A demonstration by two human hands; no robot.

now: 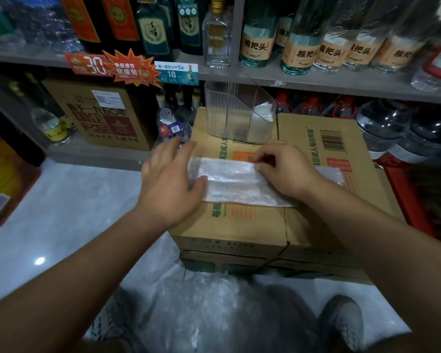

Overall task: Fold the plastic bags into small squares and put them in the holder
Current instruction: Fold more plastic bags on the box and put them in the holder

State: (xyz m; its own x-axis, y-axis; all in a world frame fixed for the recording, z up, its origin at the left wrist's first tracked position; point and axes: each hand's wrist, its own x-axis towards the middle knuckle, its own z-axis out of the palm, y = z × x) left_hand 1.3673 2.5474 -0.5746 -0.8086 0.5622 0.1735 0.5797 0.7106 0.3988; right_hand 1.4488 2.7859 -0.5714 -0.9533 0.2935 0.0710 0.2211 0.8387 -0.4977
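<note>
We're in a shop aisle: a shelf point(316, 85) of bottles point(303, 47) runs across the top of the frame, and a stack of cardboard boxes point(239, 225) at centre serves as the workbench. Flat across the box top lies the plastic bag point(229, 182), already a long narrow strip running left to right. The left hand point(171, 182) sits at its left end, fingers straight and loosely spread, thumb laid on the film. My read: it's weighting the slippery strip so it can't slide. The right hand point(285, 169), centre right, has its fingers curled down, pinching the strip's upper edge, likely to hold the crease or start the next fold. Just beyond, upper centre, the clear ribbed holder point(229, 110) stands on the same box with a few folded bags point(262, 110) in its right side. It's near, with nothing between. At the bottom of the frame a heap of loose bags point(201, 301) waits on the floor beside a shoe point(341, 324).
</note>
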